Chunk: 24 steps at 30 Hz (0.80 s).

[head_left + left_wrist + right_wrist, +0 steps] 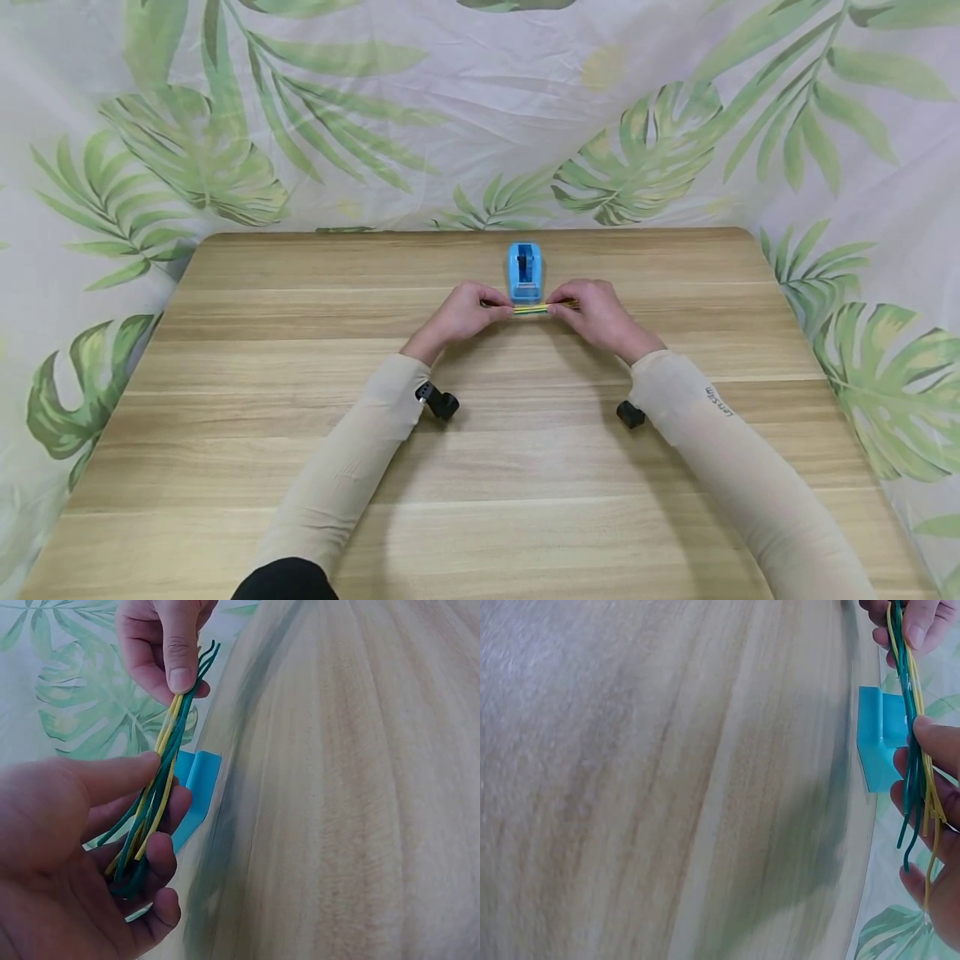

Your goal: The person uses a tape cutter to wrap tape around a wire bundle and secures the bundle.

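Observation:
A bundle of thin green and yellow wires (pixel 531 309) is stretched between both hands, just in front of a blue tape dispenser (pixel 525 272). My left hand (pixel 468 312) pinches one end between thumb and fingers; in the left wrist view the loose wire ends (pixel 139 851) fan out over its curled fingers. The other end is pinched by my right hand (pixel 596 315), and the right wrist view shows uneven wire tips (pixel 919 825) hanging past its thumb. Part of the dispenser (pixel 877 739) shows behind the bundle in that view.
The wood-grain table (pixel 525 467) ends at a back edge close behind the dispenser. A leaf-print cloth (pixel 495 108) hangs behind it and along both sides. Small black cameras (pixel 437 402) sit on both wrists.

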### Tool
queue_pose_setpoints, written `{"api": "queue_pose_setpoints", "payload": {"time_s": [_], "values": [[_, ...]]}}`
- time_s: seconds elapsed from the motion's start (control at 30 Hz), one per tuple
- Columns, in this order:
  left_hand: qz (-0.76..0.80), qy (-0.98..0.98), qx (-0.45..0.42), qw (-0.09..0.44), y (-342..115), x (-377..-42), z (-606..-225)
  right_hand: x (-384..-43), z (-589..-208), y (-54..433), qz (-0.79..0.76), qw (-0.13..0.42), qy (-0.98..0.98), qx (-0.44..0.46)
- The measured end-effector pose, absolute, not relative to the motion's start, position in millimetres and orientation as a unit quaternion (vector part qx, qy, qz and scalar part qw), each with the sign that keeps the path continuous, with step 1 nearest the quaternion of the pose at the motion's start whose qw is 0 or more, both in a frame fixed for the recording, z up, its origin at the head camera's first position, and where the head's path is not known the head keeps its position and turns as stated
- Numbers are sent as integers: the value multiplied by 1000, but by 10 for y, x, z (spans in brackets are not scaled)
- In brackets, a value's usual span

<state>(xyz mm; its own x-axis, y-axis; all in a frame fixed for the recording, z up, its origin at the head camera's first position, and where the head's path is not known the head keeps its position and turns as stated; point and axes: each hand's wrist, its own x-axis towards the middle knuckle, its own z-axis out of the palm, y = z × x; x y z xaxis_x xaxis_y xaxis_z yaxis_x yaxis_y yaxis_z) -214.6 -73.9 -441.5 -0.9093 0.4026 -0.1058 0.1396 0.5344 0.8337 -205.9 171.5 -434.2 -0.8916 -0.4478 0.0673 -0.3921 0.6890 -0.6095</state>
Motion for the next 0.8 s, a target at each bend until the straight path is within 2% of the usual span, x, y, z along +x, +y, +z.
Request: {"api": "queue_pose_setpoints", "payload": {"time_s": [0.3, 0.67, 0.8], "values": [[475, 860, 136, 128, -751, -2157, -4469, -2065, -4367, 1692, -324, 36, 920, -220], [480, 864, 129, 86, -751, -2141, -4486, -2087, -4300, 1677, -318, 64, 924, -205], [471, 869, 140, 65, -745, -2130, -4497, -2113, -4280, 1677, -298, 90, 928, -205]]}}
